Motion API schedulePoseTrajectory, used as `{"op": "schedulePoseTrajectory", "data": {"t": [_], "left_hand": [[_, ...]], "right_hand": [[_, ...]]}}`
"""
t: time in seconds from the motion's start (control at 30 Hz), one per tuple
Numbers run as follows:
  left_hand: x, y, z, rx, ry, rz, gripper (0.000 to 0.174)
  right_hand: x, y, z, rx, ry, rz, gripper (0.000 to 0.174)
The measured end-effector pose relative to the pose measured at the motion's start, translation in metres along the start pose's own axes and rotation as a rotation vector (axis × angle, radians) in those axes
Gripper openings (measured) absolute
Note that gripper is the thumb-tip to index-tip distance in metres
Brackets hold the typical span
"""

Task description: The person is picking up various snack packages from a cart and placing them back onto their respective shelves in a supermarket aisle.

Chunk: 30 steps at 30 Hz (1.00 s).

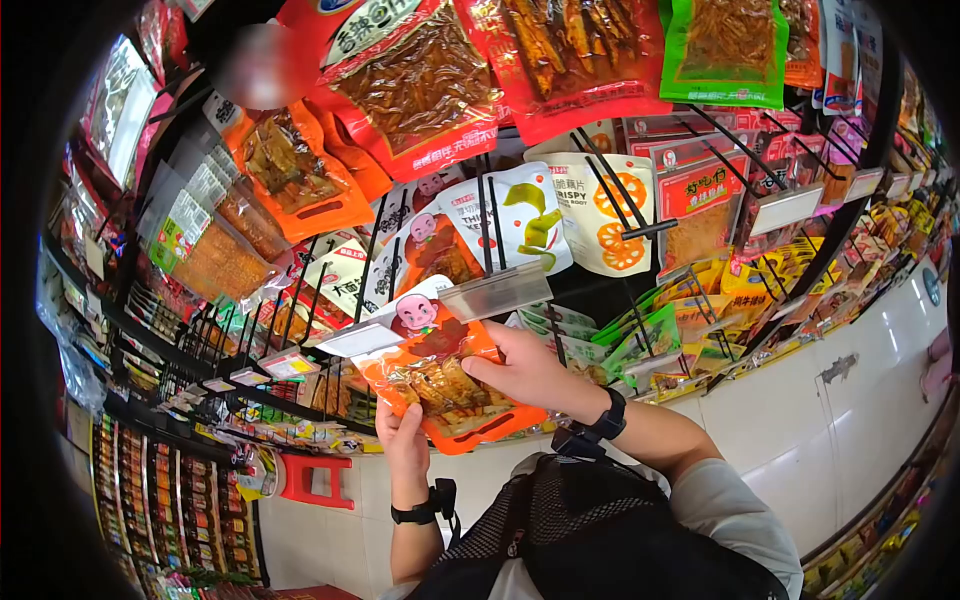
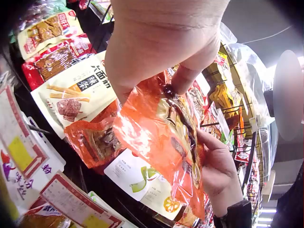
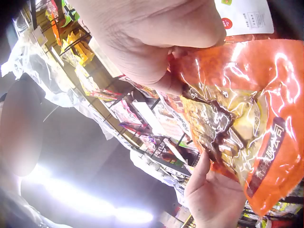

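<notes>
Both hands hold one orange snack packet (image 1: 440,375) in front of the rack, with a cartoon face at its top and a see-through window onto brown food. My left hand (image 1: 403,440) pinches its lower left edge, thumb on the front. From the right side, my right hand (image 1: 530,375) grips it with the thumb over the front. The left wrist view shows the shiny packet (image 2: 156,128) tilted between the left hand (image 2: 164,42) and the right hand (image 2: 218,168). In the right wrist view, dark sauce shows through the packet's window (image 3: 223,123); the right hand's fingertips are hidden behind it.
Hooks carry a similar orange packet (image 1: 435,250), a white packet with green pieces (image 1: 530,215) and a lotus-root packet (image 1: 610,220). Clear price-tag holders (image 1: 495,290) jut out close above the held packet. A red stool (image 1: 318,480) stands on the floor at lower left.
</notes>
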State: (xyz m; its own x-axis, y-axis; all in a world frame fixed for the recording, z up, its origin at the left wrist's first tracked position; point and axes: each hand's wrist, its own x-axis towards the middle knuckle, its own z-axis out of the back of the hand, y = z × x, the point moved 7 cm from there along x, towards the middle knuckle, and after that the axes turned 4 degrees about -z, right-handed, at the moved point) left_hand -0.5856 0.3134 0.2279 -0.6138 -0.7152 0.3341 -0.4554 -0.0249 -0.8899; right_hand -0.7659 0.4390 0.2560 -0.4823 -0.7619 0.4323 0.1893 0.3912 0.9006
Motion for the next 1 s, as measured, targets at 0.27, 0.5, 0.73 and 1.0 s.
{"op": "schedulePoseTrajectory", "data": {"t": [0.27,0.5,0.73,1.0], "left_hand": [[-0.007,0.004,0.004,0.050,0.034,0.021,0.061],[-0.009,-0.002,0.008,0.078,0.036,-0.024,0.060],[-0.009,-0.012,0.007,0.157,0.004,-0.031,0.059],[-0.010,-0.015,0.017,0.186,-0.041,-0.026,0.060]], "right_hand": [[-0.012,-0.014,-0.002,-0.004,0.030,-0.102,0.034],[-0.014,-0.014,-0.007,0.031,0.077,-0.164,0.037],[-0.011,-0.013,-0.009,0.108,0.047,-0.122,0.038],[-0.008,-0.004,-0.011,0.142,0.069,-0.171,0.029]]}}
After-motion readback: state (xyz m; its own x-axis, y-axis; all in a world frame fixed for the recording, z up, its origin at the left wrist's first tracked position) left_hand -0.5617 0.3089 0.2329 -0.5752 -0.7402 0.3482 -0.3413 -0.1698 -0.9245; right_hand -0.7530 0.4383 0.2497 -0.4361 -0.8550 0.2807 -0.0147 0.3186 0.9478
